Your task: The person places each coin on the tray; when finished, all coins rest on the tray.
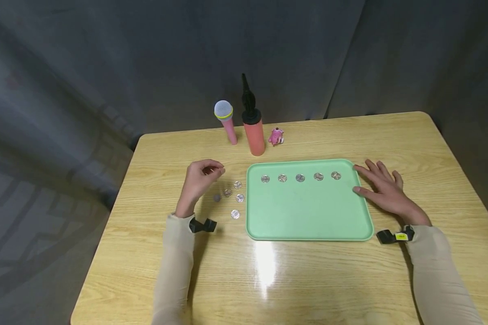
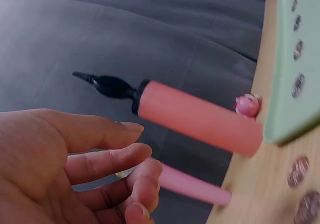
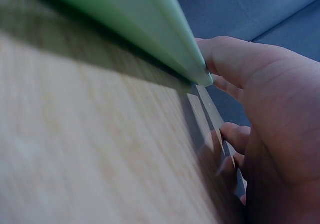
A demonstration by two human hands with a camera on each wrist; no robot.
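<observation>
With the tray [image 1: 309, 216] steadied by the flat, open right hand [image 1: 384, 192], a coin [image 1: 227, 192] is best pinched cleanly from the surface [image 1: 309, 280]; the left hand's [image 1: 199, 180] loosely curled grip holds nothing visible.

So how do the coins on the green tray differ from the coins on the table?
The coins on the tray form one straight row of five; the coins on the table lie in a loose cluster of five beside the left hand. The tray coins sit on green, the others on bare wood. All look alike: small, round, silvery.
</observation>
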